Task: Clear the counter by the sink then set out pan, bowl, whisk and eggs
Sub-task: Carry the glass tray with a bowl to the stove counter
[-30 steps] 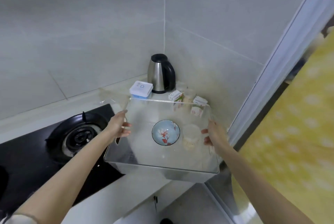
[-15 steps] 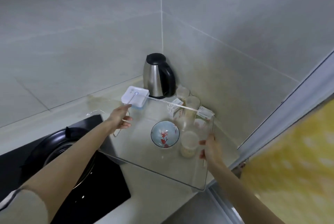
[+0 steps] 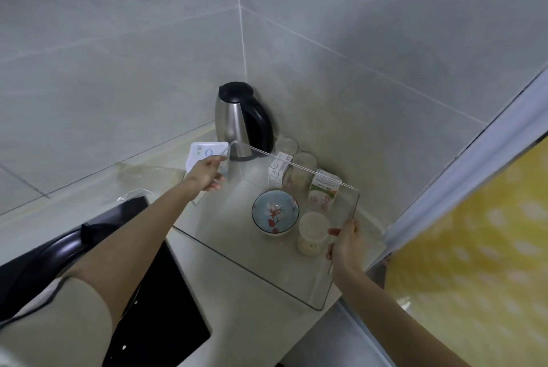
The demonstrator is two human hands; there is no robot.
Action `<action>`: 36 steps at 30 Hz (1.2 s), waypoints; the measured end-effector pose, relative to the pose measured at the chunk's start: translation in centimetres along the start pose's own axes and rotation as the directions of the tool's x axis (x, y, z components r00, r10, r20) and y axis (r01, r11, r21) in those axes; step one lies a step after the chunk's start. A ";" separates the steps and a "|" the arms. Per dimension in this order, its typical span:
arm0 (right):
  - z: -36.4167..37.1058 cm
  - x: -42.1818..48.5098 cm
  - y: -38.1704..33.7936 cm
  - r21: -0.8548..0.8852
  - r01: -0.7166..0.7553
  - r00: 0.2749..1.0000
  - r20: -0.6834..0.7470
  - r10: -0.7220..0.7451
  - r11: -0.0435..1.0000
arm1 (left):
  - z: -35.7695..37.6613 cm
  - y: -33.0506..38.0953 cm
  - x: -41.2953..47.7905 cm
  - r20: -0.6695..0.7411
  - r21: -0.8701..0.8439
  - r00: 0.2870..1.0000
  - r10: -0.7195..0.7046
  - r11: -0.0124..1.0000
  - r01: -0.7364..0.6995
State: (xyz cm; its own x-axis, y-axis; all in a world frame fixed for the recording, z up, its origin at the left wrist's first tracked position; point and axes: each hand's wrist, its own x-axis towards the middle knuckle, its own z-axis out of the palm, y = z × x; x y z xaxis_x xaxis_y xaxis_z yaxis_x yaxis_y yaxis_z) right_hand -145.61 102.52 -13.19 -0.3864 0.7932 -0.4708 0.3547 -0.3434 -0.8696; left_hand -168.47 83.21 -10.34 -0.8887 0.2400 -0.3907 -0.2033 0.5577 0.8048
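Nearest, a black hob (image 3: pixel 154 307) is sunk into the pale bench (image 3: pixel 246 322), and the left forearm reaches out over its corner. Just past it a clear plastic tray (image 3: pixel 243 248) sits over the bench corner, held at both sides; whether its base touches the bench, I cannot tell. The right hand (image 3: pixel 345 245) grips the tray's right wall, with fingers curled over the rim. Inside the tray, close to that hand, stands a small lidded plastic cup (image 3: pixel 312 233), and just beside it a blue bowl (image 3: pixel 274 212) with a flower painted inside. The left hand (image 3: pixel 204 174) is clamped on the left wall near the far corner. Two small cartons (image 3: pixel 323 188) and two glass jars (image 3: pixel 299 171) show at the tray's far wall; whether they are in it or behind it is unclear. A white box (image 3: pixel 201 156) lies beyond the left hand, and a steel kettle (image 3: pixel 241 120) stands in the tiled corner
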 end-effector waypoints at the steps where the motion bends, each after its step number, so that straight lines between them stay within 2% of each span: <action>1: 0.5 0.1 0.0 0.011 0.002 1.000 -0.003 -0.002 1.000 | -0.2 0.1 0.4 -0.006 0.003 1.000 0.003 1.000 -0.003; 10: 3.1 -0.3 0.1 0.072 0.032 0.999 -0.005 -0.032 0.997 | -1.6 -0.6 2.9 -0.048 0.022 0.996 0.075 0.997 -0.074; 14: 3.2 -0.5 -1.0 0.096 0.010 1.000 0.028 -0.013 0.995 | -2.3 -1.3 2.6 -0.103 0.171 0.987 0.123 0.980 -0.104; 16: 3.2 -0.4 -1.0 0.081 0.022 0.999 0.028 -0.024 0.996 | -2.5 -1.8 1.9 -0.169 0.332 0.970 0.174 0.937 -0.111; 18: 3.2 -0.4 -0.8 0.062 0.027 0.999 0.029 -0.029 0.998 | -2.7 -2.2 1.1 -0.236 0.414 0.944 0.230 0.903 -0.116; 24: 1.7 -2.3 -0.1 -0.108 0.167 0.985 0.062 -0.161 0.980 | -3.1 -2.8 -4.3 -0.261 0.390 0.891 0.372 0.885 -0.256; 29: -1.0 -6.8 1.2 -0.264 0.482 0.876 0.155 -0.456 0.835 | -2.3 -3.4 -11.4 -0.199 0.324 0.897 0.394 0.891 -0.319; 33: -3.1 -12.0 2.1 -0.217 0.647 0.756 0.305 -0.578 0.731 | -2.0 -4.2 -18.2 -0.144 0.248 0.895 0.422 0.891 -0.381; 36: -4.5 -15.3 2.7 -0.177 0.698 0.694 0.406 -0.595 0.693 | -2.0 -4.7 -23.4 -0.115 0.245 0.890 0.441 0.881 -0.404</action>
State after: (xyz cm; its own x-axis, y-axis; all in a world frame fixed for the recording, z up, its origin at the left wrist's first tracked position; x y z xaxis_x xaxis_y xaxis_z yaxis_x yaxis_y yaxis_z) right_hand -134.94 91.70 -7.63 -0.8248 0.5502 0.1304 0.1269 0.4049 -0.9055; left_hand -147.56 73.41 -4.13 -0.9281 0.3678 0.0581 0.2810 0.5894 0.7574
